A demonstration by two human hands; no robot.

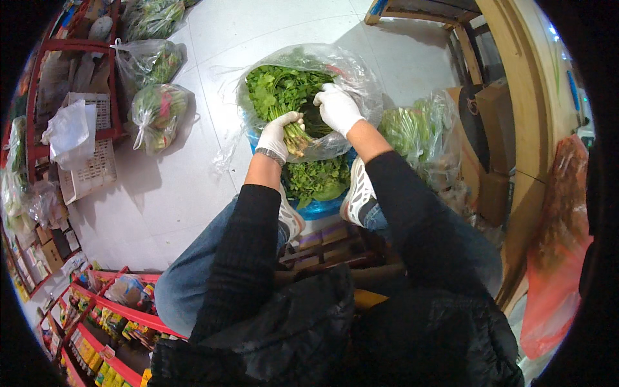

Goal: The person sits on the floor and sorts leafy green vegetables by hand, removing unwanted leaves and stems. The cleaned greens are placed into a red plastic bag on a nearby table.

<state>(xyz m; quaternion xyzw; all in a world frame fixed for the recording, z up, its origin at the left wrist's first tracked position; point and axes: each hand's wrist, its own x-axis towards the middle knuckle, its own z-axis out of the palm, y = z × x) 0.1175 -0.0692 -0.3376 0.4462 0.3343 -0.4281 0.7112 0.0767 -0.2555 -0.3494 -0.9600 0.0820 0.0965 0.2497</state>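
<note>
My left hand, in a white glove, grips a bunch of leafy green herbs, which looks like coriander, around its pale stems. The roots point towards me and the leaves spread away. To the right, my right hand, also gloved, is over the greens with its fingers bent. Its fingertips are partly hidden, so whether it pinches a stem is unclear. Both hands are within the mouth of a large clear plastic bag holding more greens. Nearer my feet, more leafy greens lie in a blue plastic bag or liner.
Tied clear bags of vegetables sit on the tiled floor to the left, near a white plastic crate. Bagged long greens stand at right beside cardboard boxes and a wooden frame. Red shelving holds packets at lower left.
</note>
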